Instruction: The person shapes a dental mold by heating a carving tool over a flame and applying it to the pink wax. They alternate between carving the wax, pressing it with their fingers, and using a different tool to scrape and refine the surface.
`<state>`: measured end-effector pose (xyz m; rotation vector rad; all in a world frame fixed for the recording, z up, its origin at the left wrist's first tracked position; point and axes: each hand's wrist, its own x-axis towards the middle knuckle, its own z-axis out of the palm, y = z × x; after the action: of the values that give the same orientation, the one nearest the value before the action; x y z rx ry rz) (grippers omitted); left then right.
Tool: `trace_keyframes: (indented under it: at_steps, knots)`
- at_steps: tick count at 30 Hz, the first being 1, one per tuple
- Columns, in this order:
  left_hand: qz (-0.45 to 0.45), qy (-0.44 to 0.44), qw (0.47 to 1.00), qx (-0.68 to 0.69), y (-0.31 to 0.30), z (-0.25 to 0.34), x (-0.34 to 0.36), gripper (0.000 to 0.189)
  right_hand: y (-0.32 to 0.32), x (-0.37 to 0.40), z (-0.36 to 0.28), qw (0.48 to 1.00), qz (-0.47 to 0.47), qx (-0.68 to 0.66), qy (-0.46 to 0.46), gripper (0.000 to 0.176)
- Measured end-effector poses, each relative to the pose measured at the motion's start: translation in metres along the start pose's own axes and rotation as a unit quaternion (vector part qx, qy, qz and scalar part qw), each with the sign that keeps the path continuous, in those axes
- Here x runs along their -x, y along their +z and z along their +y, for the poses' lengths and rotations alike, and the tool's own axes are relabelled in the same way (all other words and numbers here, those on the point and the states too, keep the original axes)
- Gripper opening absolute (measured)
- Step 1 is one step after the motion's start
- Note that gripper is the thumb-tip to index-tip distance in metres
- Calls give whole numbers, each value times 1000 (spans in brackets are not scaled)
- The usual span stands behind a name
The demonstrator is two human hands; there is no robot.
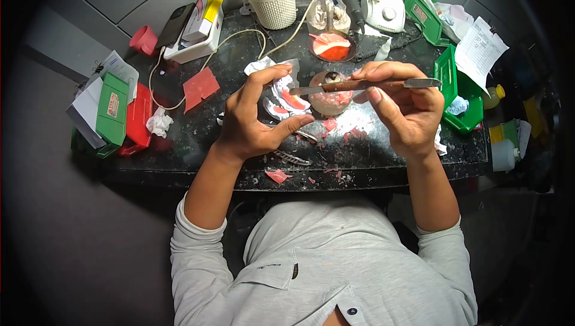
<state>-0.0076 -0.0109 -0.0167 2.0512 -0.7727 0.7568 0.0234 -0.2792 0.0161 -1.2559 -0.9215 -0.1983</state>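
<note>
My left hand (254,107) curves its thumb and forefinger around a white plaster dental cast (278,109) with pink wax on it, and appears to grip it by the edges. In my right hand (404,101) is a wax knife (392,85) with a brown handle, held level in a pinch. Its metal blade points left, close to the cast. Behind the blade stands a round spirit lamp (331,105) with a dark top; no flame can be made out. Metal hand tools (292,158) lie below my left hand, among pink wax scraps (353,135).
A pink wax sheet (200,89) lies left. Behind are a bowl of pink wax (332,47), a basket of tools (274,8) and a white control unit (383,8). Green boxes (111,110) stand left, with another green box (461,101) right. A cable (263,41) crosses the bench.
</note>
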Motion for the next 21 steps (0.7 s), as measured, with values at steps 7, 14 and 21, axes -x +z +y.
trace_keyframes:
  at_steps: [7,14,21]
  knots:
    - [-1,2,1000,-2,0,0,0,75,-4,1,-3,999,36,5,17,21]
    - [-12,3,1000,9,-2,2,1,75,-24,-4,-5,986,146,18,84,18]
    - [-33,32,996,83,1,4,1,74,-8,-1,-7,995,43,-60,73,21]
